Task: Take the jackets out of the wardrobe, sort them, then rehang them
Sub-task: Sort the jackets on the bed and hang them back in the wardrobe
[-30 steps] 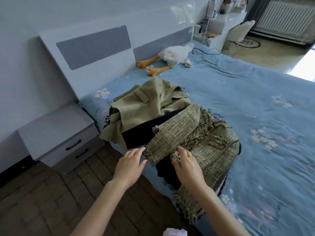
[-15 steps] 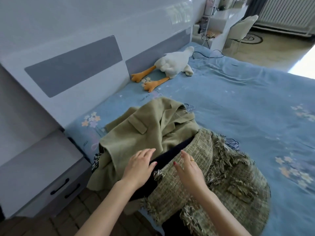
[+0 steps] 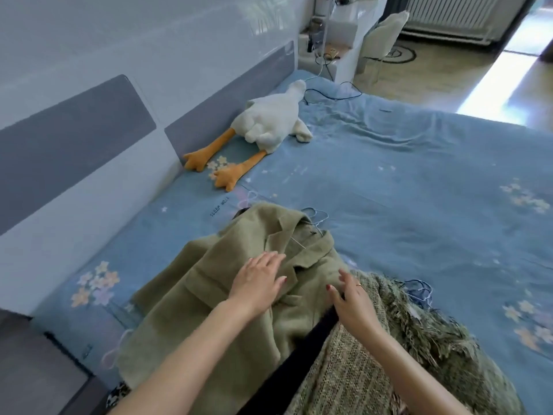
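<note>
A pile of jackets lies on the near corner of the blue bed [image 3: 404, 211]. On top at the left is an olive green jacket [image 3: 191, 298] on a wire hanger [image 3: 314, 217]. A green tweed jacket with fringe [image 3: 389, 363] lies at the right, with a dark garment [image 3: 305, 348] showing between the two. My left hand [image 3: 258, 283] rests flat on the olive jacket's lapel, fingers straight. My right hand [image 3: 351, 298] touches the olive jacket's right edge beside the tweed, fingers loosely spread and holding nothing.
A white plush goose with orange feet [image 3: 263, 127] lies against the grey and white headboard [image 3: 89, 139]. A black cable [image 3: 332, 91] trails on the bed's far end. A bedside cabinet [image 3: 30, 369] stands at lower left. A chair [image 3: 386, 34] and desk stand beyond.
The camera has moved closer over the bed. Both hands slid forward from the tweed jacket's edge up onto the olive jacket near its collar.
</note>
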